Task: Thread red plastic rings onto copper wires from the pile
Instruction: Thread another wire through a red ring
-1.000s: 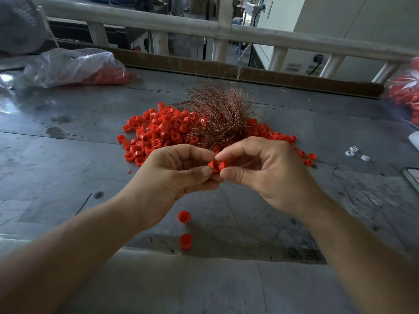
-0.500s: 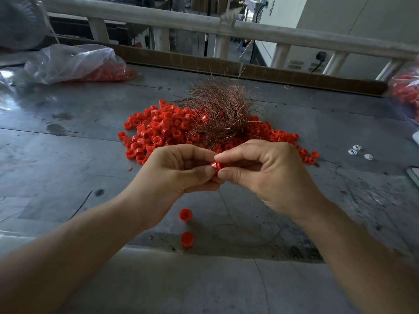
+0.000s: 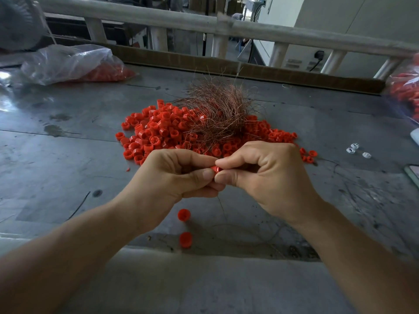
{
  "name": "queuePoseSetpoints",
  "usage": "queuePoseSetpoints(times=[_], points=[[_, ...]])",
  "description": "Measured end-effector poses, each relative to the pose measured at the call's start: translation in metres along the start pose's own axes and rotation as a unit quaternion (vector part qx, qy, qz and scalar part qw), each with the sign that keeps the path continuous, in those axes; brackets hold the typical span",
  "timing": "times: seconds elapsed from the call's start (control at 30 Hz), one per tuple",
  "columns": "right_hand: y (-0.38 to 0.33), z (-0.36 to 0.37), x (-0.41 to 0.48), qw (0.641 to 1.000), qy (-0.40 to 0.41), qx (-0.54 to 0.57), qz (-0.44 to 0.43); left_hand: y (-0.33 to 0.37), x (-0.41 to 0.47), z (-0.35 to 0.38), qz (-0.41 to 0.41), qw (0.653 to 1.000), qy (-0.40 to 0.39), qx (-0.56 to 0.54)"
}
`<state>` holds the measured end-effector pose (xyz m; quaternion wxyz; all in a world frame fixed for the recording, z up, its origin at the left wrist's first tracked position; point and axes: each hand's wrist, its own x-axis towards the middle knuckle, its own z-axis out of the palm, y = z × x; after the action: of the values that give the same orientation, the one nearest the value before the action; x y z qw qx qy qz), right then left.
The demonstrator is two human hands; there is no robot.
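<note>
1. The left hand (image 3: 179, 175) and right hand (image 3: 267, 175) meet fingertip to fingertip, both pinched on one red ring (image 3: 214, 169) — probably steadying it for the wire, too thin to see here.
2. The ring pile (image 3: 158, 130) and copper wires (image 3: 222, 112) lie just beyond — within easy reach.

Worn on the head, looked forward and down across the metal table (image 3: 68, 155), close over both hands, railing (image 3: 226, 26) beyond; one view, nothing shared.
</note>
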<state>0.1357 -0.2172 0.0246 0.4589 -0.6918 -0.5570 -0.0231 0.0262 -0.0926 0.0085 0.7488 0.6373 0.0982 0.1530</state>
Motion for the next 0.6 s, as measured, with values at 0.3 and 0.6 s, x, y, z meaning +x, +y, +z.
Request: queuePoseSetpoints(times=[0.3,0.6], points=[[0.001,-0.003,0.002,0.996,-0.031,0.074,0.047,0.002,0.0,-0.002,-0.008,1.0,-0.021,-0.013],[0.0,-0.01,0.005,0.98,-0.178,0.045,0.079,0.003,0.0,-0.003,-0.046,0.997,-0.058,-0.038]])
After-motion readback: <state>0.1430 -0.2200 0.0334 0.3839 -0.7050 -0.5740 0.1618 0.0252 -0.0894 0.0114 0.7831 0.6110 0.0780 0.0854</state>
